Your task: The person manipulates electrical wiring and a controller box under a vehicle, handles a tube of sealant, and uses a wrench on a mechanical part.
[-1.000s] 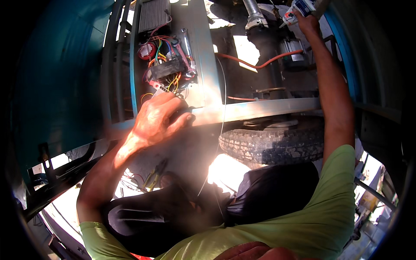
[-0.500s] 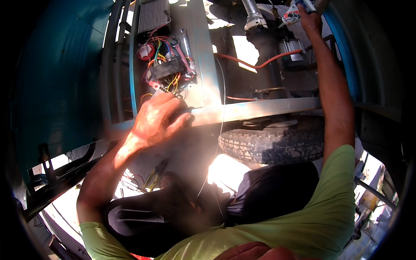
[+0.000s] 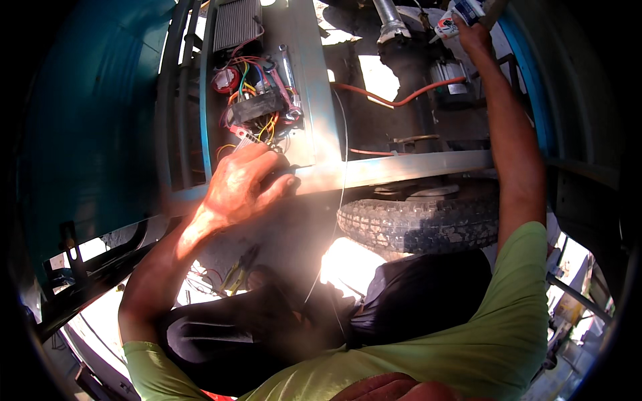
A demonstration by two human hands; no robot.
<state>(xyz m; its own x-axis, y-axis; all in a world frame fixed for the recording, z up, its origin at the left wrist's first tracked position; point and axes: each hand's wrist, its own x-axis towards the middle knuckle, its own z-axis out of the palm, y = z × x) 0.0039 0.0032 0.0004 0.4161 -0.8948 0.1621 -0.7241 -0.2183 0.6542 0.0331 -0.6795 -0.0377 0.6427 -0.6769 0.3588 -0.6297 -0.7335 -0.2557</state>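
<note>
From far off, I have my right hand (image 3: 475, 39) curled round a white-and-blue container (image 3: 446, 28), well ahead and to the right of my left hand (image 3: 242, 182), which bends over the metal rail (image 3: 401, 166), fingertips hidden, so I can't tell if it holds anything. I think the container is light, a bit squashy and maybe slippery, best held round its middle. Since half a second ago, it has come slightly nearer; my left hand stays put.

the right hand (image 3: 475, 39) partly hides the white-and-blue container (image 3: 469, 11) (its markings (image 3: 444, 25) too small to read).
</note>
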